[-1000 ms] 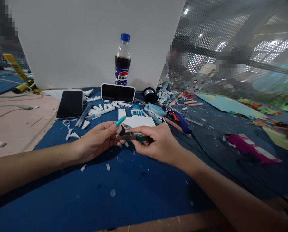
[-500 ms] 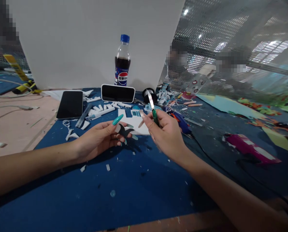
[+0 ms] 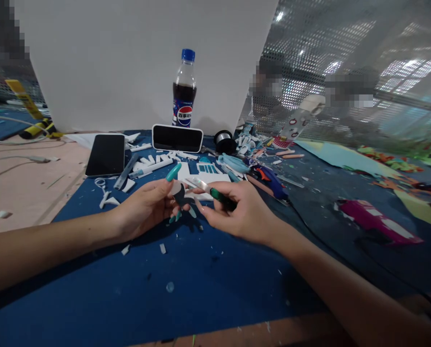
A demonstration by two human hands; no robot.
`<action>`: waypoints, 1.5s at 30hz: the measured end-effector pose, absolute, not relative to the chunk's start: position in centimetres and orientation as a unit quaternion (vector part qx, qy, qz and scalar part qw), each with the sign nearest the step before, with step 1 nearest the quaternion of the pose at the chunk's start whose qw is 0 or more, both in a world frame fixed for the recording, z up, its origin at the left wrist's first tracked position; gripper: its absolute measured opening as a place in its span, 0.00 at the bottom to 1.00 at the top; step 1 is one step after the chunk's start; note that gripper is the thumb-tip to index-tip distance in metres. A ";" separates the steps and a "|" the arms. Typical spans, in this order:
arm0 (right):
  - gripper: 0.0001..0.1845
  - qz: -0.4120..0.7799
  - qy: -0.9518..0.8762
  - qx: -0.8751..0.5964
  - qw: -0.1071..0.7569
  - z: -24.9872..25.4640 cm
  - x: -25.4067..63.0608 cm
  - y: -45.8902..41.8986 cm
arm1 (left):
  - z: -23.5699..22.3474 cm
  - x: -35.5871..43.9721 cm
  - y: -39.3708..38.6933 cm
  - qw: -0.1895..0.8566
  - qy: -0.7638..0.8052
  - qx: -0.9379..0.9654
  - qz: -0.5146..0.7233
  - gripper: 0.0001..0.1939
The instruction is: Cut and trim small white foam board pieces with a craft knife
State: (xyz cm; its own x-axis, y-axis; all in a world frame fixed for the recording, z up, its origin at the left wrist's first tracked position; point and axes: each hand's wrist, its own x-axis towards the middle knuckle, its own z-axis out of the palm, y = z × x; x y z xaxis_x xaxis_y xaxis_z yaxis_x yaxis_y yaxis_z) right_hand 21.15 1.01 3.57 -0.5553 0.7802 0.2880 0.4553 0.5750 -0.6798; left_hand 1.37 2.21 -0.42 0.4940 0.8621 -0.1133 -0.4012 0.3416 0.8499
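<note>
My left hand (image 3: pixel 146 207), with long teal nails, pinches a small black-and-grey piece (image 3: pixel 179 193) with a curved, tail-like end. The fingers behind that piece are partly hidden. Close on its right, my right hand (image 3: pixel 240 207) is closed around the green handle of a knife (image 3: pixel 221 196). The knife's shiny metal blade points left, towards the piece; whether they touch I cannot tell. Just behind both hands lies a flat white board (image 3: pixel 219 180), next to a small sheet with teal squares (image 3: pixel 207 168).
A cola bottle (image 3: pixel 184 91) stands behind a propped phone (image 3: pixel 177 139). A tablet (image 3: pixel 105 155) lies left among white scraps. Right are a wire spool (image 3: pixel 225 141), a blue glue gun (image 3: pixel 271 182) with a cable, and a magenta pack (image 3: pixel 378 220). Small bits dot the blue mat (image 3: pixel 136 294).
The knife was against the piece, then lifted away upright to the right, and is now back beside the piece, pointing left. My left hand keeps its hold and tilts the piece slightly.
</note>
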 end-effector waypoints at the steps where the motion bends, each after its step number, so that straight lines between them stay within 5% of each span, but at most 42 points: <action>1: 0.05 0.271 -0.843 -0.366 0.287 3.5 21.1 1.0 | -0.4 1.3 2.2 0.766 0.284 0.407 0.409 0.12; 24: 0.16 0.081 -0.925 -0.299 0.218 2.8 21.4 1.0 | -0.2 1.5 1.9 0.728 0.311 0.472 0.389 0.18; 29: 0.13 0.044 -0.917 -0.291 0.270 2.2 21.5 0.9 | -0.2 1.6 1.7 0.728 0.310 0.474 0.387 0.19; 36: 0.08 0.154 -0.766 -0.455 0.428 2.8 21.3 1.9 | 0.0 1.6 1.8 0.724 0.315 0.464 0.402 0.20; 45: 0.23 0.222 -0.782 -0.452 0.368 2.8 21.1 1.6 | -0.4 1.4 2.1 0.699 0.280 0.518 0.406 0.22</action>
State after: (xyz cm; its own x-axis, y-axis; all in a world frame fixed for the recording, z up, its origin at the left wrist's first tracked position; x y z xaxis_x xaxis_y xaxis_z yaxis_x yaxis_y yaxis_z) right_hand 21.10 1.63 2.82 -0.3211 0.8701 0.3740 0.5436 0.4927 -0.6796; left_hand 1.42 2.13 -0.40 0.5131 0.8578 0.0286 -0.2766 0.1337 0.9516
